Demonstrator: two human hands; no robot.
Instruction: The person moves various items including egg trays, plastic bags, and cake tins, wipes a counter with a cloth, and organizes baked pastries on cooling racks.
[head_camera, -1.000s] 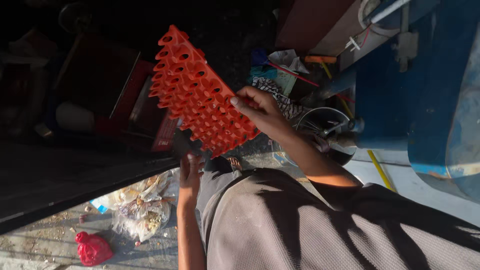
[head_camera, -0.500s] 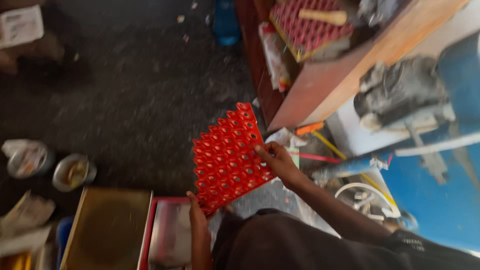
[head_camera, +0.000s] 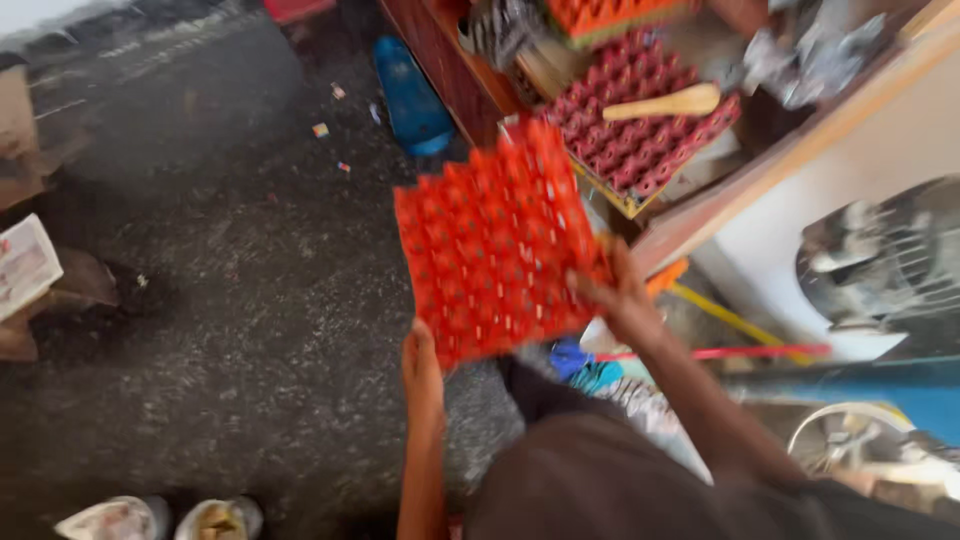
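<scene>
Presently, head view, 1 camera only.

Item 1: red egg tray, plastic, many-celled, empty. It was held up in the air, tilted, in front of the body and above the dark speckled floor. Against the picture half a second before, the tray had been carried further up and to the right, close to the wooden shelf; the metal box seen under it then was no longer in view. It is judged that the tray was being brought toward the shelf rather than set down on the floor.

Item 2: right hand, closed on the tray's right lower edge, fingers wrapped over the rim.

Item 3: left hand, pressed to the tray's lower left corner; the fingers were hidden behind the tray, but a grip on it is judged from the contact.

Item 4: a darker red tray lay on the shelf, with a pale wooden tool resting across it.

Item 5: a blue container stood on the floor beside the shelf. The picture was motion-blurred.
</scene>
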